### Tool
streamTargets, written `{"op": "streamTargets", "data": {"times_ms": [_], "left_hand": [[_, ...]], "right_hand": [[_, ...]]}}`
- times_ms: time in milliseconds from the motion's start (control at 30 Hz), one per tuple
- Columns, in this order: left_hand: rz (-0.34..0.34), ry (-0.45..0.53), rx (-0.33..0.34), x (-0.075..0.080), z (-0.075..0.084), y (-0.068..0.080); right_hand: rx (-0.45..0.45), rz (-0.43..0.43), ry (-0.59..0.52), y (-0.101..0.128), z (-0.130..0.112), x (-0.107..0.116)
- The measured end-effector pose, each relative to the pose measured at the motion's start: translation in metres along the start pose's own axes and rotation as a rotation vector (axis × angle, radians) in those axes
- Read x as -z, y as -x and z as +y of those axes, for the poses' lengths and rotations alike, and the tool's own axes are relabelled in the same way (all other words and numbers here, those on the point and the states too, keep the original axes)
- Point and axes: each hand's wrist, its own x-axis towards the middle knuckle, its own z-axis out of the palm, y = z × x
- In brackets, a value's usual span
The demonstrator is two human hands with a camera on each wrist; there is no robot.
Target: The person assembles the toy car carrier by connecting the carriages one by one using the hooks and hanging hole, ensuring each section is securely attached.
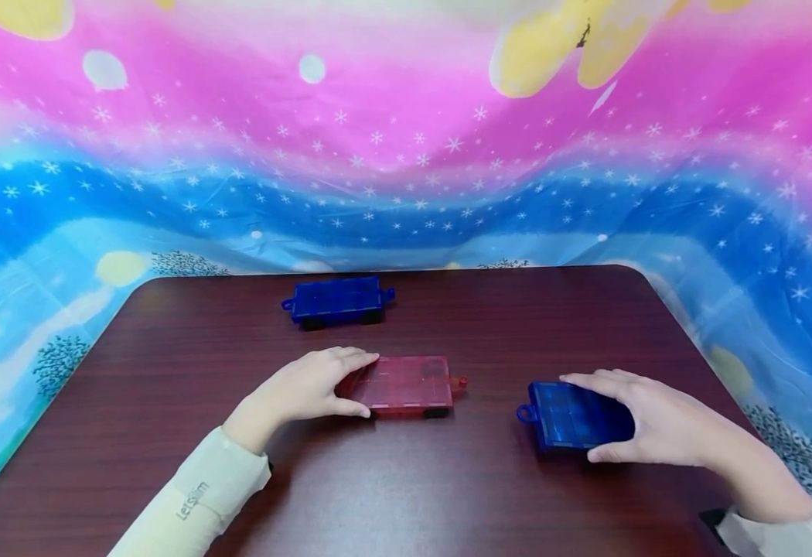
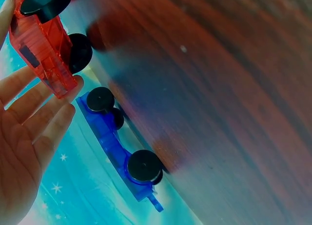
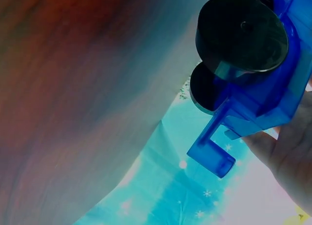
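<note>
A translucent red toy wagon [image 1: 409, 383] with black wheels and a hook on its right end is at the middle of the table. My left hand [image 1: 308, 391] grips its left end, thumb on the near side and fingers on the far side. To the right, my right hand [image 1: 663, 422] holds a translucent blue toy wagon [image 1: 569, 418] by its right end, its ring facing left towards the red wagon's hook. A gap separates the two wagons. In the right wrist view, a blue peg-shaped hook [image 3: 212, 154] juts out below the black wheels [image 3: 241, 34].
A second blue toy wagon [image 1: 338, 300] stands on its wheels near the far edge, with a ring on its left and a hook on its right. The dark wooden table [image 1: 406, 480] has rounded far corners. A patterned cloth [image 1: 406, 155] hangs behind it.
</note>
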Motion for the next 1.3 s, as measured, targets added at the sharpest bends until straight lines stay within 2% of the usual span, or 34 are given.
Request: {"op": "streamTargets", "data": {"times_ms": [400, 1033, 1300], "left_hand": [[0.000, 0.002, -0.005, 0.001, 0.001, 0.000], [0.016, -0.014, 0.000, -0.001, 0.001, -0.001], [0.011, -0.021, 0.006, -0.001, 0.001, -0.001]], "right_hand": [[-0.003, -0.003, -0.009, -0.020, -0.003, 0.001], [0.058, 0.021, -0.015, -0.055, -0.008, -0.007], [0.048, -0.017, -0.013, -0.070, -0.010, -0.012]]}}
